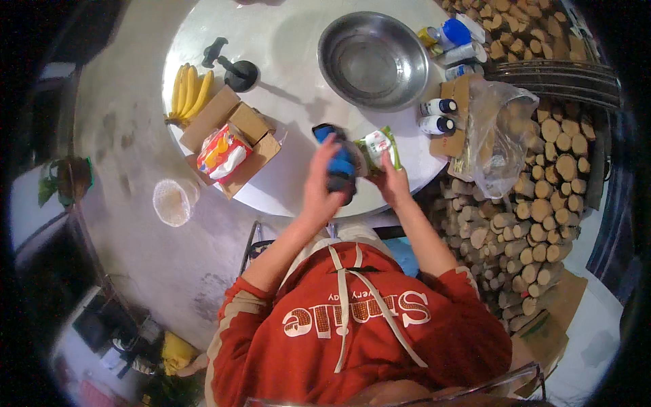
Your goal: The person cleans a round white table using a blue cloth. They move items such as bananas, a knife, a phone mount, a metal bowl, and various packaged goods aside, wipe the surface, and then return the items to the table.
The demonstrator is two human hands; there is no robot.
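My left hand is closed around a blue and black handheld device, blurred, whose exact kind I cannot tell. Close to its right side, my right hand grips a green and white snack packet that bears printing. Both hands are over the near part of a round white table. Whether the device touches the packet is not clear. To the left, an opened cardboard box holds a red, orange and white packet.
A large metal basin stands at the back. Bananas and a black phone stand are left. White bottles, cans and a clear plastic bag sit right. A wastebasket stands on the floor; firewood is stacked right.
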